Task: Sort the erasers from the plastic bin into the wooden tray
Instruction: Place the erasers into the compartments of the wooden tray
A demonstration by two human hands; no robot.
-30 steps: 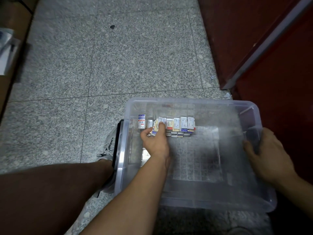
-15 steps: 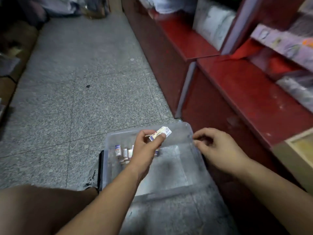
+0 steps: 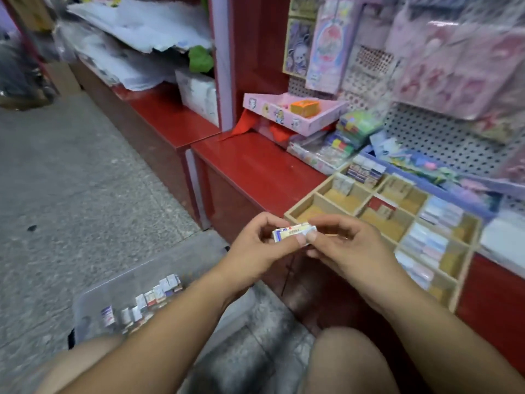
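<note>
Both hands hold a small stack of white erasers (image 3: 292, 234) with printed sleeves, in the air between the bin and the tray. My left hand (image 3: 255, 248) pinches its left end and my right hand (image 3: 343, 245) pinches its right end. The clear plastic bin (image 3: 181, 260) sits on the floor below my left forearm, with a row of several erasers (image 3: 150, 300) inside. The wooden tray (image 3: 366, 200) with compartments rests on the red counter at the right; some compartments hold erasers, the nearest left ones show bare wood.
The red counter (image 3: 255, 172) runs along the right with a pink box (image 3: 292, 115), packets of stationery and a pegboard of hung goods behind. Grey stone floor (image 3: 71, 194) lies to the left. My knees are at the bottom edge.
My left hand lifted erasers out of the bin and rose toward the tray. My right hand left the bin's rim and joined it on the stack. The view swung up to the counter.
</note>
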